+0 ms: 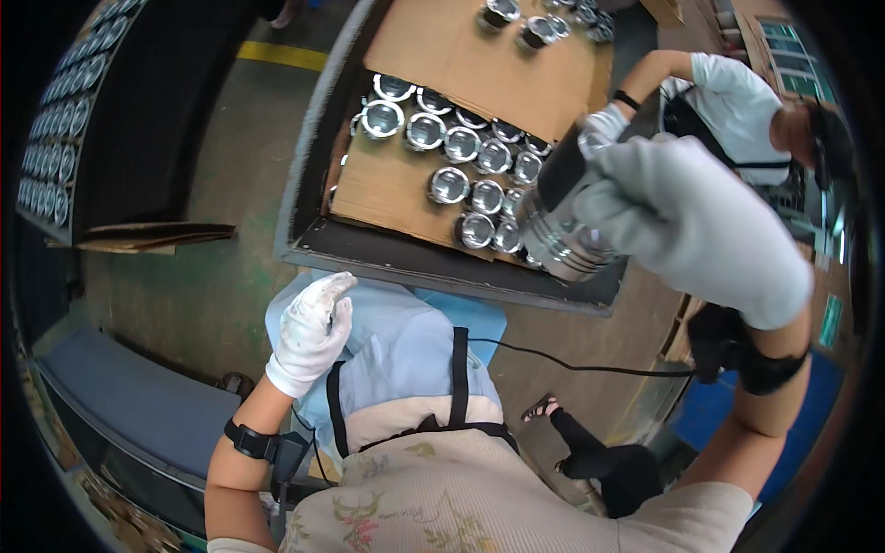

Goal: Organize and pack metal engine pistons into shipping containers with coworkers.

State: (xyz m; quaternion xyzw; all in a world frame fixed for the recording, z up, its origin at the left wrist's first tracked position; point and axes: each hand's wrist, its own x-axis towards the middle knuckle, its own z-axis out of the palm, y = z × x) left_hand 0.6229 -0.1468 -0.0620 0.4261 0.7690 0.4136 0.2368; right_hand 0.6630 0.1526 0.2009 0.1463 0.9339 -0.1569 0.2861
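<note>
My right hand (pixel 664 207), in a white glove, is raised over the right side of a dark-edged crate (pixel 433 270). Its fingers are closed round a piston (pixel 572 241) with a dark side and shiny ring grooves at its lower end. Below it, several more silver pistons (pixel 449 185) stand in rows on a cardboard sheet (pixel 392 198) inside the crate. My left hand (pixel 313 334), also white-gloved, hovers in front of the crate's near edge, over my lap. Its fingers are loosely bent with the thumb apart, and nothing shows in it.
Another cardboard sheet (pixel 452 55) covers the crate's far part, with a few pistons (pixel 537 33) on top. A co-worker (pixel 737 101) is at the far right. Racked metal parts (pixel 69 120) stand at left, above a grey bench (pixel 138 378). A black cable (pixel 590 369) crosses at right.
</note>
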